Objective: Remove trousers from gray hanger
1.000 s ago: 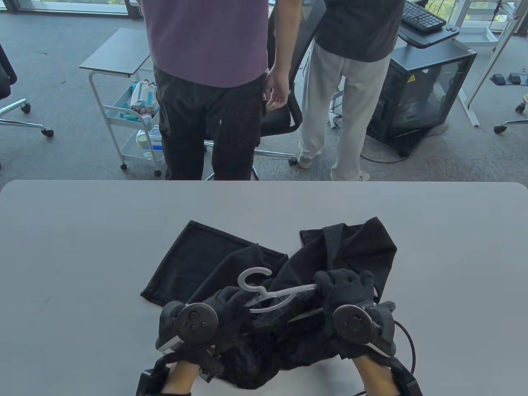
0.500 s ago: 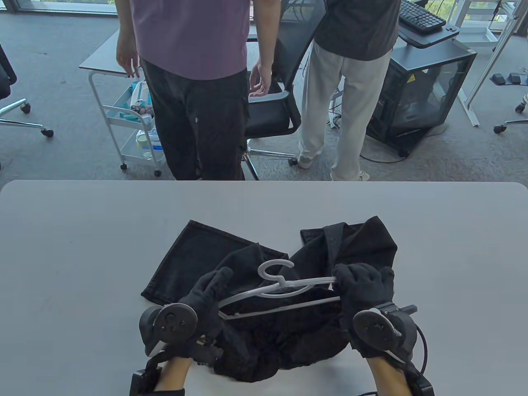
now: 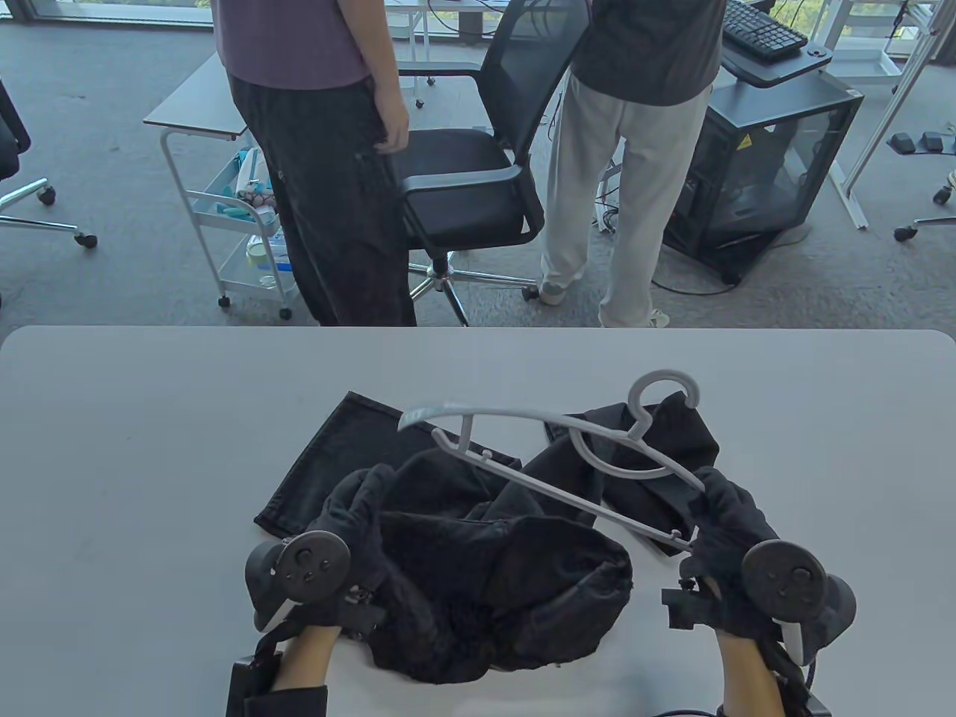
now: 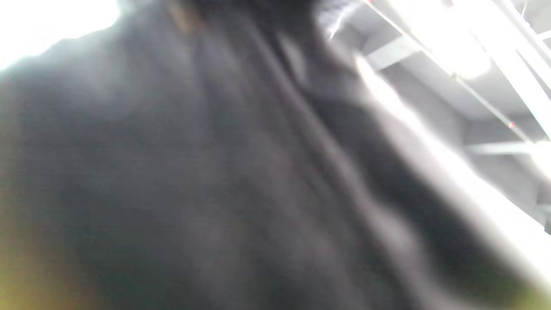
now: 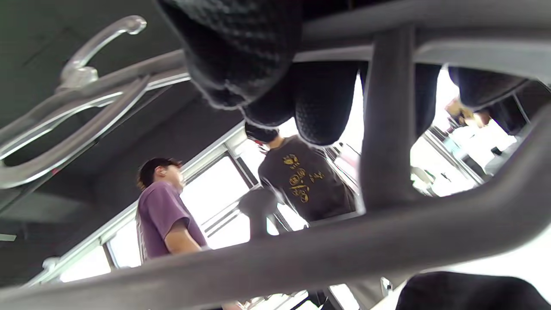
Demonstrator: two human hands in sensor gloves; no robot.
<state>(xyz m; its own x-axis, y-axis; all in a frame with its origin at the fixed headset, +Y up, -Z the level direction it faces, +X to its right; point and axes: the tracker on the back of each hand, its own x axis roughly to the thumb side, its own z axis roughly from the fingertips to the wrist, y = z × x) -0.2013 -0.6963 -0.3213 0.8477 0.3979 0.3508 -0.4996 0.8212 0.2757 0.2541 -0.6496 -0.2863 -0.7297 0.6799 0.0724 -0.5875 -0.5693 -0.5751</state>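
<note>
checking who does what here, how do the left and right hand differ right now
The left hand grips the black trousers bunched low on the table; the right hand holds one end of the gray hanger. The left hand's load is soft cloth lying in a heap; the right hand's is a rigid frame tilted up above the trousers, with no cloth on it. Both wear black gloves with trackers.
</note>
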